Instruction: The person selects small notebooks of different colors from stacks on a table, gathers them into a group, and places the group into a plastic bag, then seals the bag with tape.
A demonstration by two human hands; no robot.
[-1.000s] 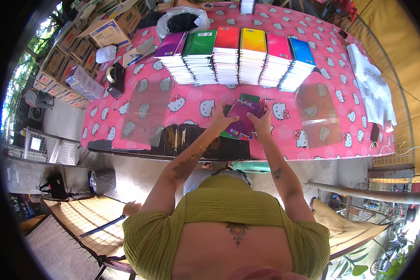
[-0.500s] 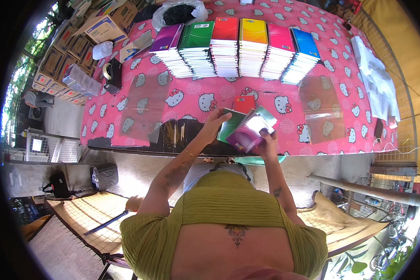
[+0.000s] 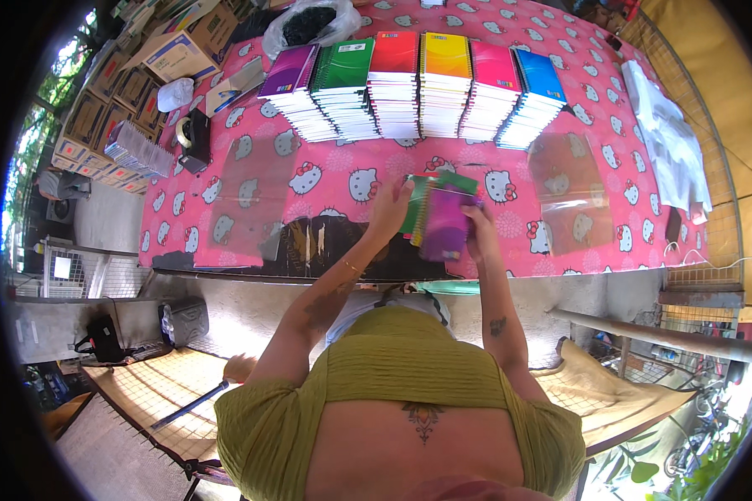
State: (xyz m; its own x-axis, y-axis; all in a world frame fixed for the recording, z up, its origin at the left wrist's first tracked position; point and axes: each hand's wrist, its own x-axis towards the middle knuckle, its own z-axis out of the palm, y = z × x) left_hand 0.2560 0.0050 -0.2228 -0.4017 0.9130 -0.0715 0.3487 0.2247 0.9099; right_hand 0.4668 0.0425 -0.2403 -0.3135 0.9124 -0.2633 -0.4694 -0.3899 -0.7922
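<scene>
Over the near middle of the table I hold a few small spiral notebooks. My left hand (image 3: 390, 210) grips a green notebook (image 3: 413, 214) by its left side. My right hand (image 3: 481, 232) has its fingers closed on the right edge of a purple notebook (image 3: 447, 224), which overlaps the green one. Another green cover (image 3: 459, 181) shows behind the purple one; which hand bears it I cannot tell. A thin strip of red peeks out at the far edge of the bunch, mostly hidden.
Tall stacks of spiral notebooks stand in a row at the back: purple (image 3: 289, 71), green (image 3: 342, 65), red (image 3: 393, 52), yellow (image 3: 445, 54), pink (image 3: 495, 67), blue (image 3: 539, 75). Clear plastic sheets (image 3: 570, 196) lie at both sides. A tape dispenser (image 3: 194, 140) and cartons (image 3: 184, 54) are left.
The purple notebook has turned more upright and slid over the others. My hands have shifted slightly, and the red notebook on the table is now almost covered.
</scene>
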